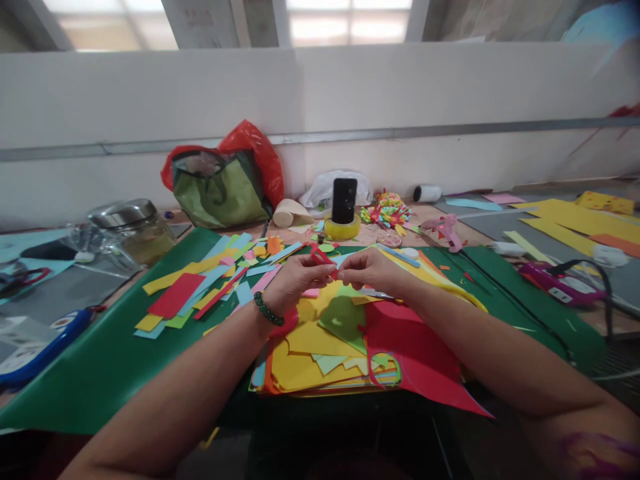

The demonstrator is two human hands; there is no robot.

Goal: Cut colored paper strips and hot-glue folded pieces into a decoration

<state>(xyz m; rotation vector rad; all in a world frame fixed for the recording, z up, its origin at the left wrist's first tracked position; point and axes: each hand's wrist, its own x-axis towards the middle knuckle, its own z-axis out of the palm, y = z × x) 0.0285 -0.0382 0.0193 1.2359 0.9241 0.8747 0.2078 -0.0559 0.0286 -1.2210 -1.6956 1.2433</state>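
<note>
My left hand (304, 277), with a dark beaded bracelet (267, 310) at its wrist, pinches a small folded red paper strip (320, 257). Fingertip to fingertip with it, my right hand (367, 270) is closed on the strip's near end. Just below the right hand shows a pointed metal blade (376, 293), its other end hidden. Under both hands lies a stack of coloured paper sheets (305, 343), mostly yellow. On the stack are a green paper piece (343, 319) and a large red sheet (417, 347) that hangs over the front edge.
Coloured paper strips (200, 283) lie scattered left on the green mat (100, 360). Behind stand a phone (345, 200) on a yellow tape roll (342, 228) and a paper-strip bundle (387, 210). A pink glue gun (449, 232) with a cord is at right, a glass jar (135, 233) at left.
</note>
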